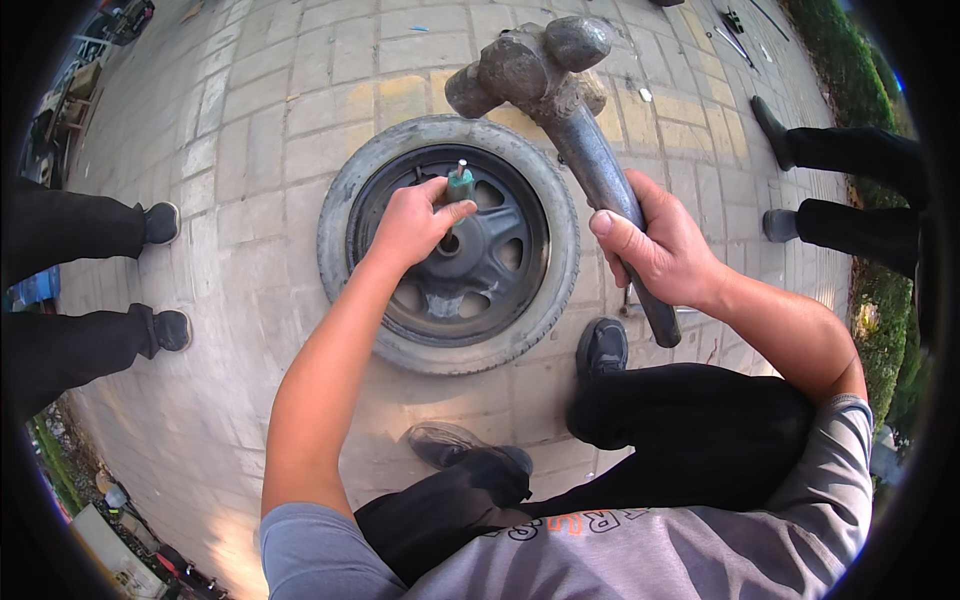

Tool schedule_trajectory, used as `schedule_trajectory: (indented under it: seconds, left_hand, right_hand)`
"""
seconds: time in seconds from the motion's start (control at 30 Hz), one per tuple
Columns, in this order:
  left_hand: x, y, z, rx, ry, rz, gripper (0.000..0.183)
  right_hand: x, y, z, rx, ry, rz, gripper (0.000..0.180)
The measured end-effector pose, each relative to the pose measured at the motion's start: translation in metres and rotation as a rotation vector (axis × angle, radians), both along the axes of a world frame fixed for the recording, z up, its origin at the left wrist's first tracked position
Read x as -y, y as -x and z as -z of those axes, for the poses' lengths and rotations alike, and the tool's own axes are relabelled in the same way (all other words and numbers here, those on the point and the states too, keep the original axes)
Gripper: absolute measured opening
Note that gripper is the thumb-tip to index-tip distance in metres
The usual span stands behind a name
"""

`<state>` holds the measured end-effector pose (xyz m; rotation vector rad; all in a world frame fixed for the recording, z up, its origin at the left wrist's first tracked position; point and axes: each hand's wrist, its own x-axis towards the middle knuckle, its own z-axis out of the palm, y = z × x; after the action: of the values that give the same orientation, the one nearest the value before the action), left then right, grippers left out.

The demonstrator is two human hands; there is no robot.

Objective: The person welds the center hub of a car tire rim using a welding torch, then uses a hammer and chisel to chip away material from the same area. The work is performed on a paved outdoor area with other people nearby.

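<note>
A wheel with a worn grey tyre (544, 307) and a dark metal rim (491, 225) lies flat on the paving before me. My left hand (420, 221) grips what looks like a green-handled screwdriver (460, 184), its bare metal butt pointing up. The dark shank stands at the hub's centre hole (448, 244); how deep it reaches cannot be seen. Raised above the wheel's right side is a ball-peen hammer (536, 64) with a steel handle. My right hand (660, 240) is closed around that handle, and the hammer head is apart from the screwdriver.
One person's legs (82, 225) stand at the left, another's (847, 154) at the right near a hedge (847, 67). My shoes (602, 349) are close below the tyre. A metal tool (686, 310) lies under my right forearm; more tools (735, 45) lie far right.
</note>
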<state>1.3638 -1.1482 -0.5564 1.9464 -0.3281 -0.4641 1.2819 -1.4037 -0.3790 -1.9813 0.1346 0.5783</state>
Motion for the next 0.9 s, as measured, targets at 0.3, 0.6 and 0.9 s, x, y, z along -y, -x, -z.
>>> schedule_trajectory:
  seconds: [0.3, 0.6, 0.9]
  left_hand:
    - [-0.006, -0.002, -0.003, 0.084, -0.043, 0.006, 0.036]
    - [-0.009, 0.001, -0.001, 0.019, -0.064, -0.03, 0.036]
    - [-0.053, 0.062, -0.02, -0.011, 0.195, -0.205, 0.029]
  right_hand:
    - [-0.016, -0.012, -0.022, -0.02, -0.007, 0.005, 0.043]
    - [-0.02, -0.014, -0.015, -0.214, 0.239, -0.189, 0.042]
    - [-0.001, 0.011, -0.019, -0.205, 0.27, -0.07, 0.041]
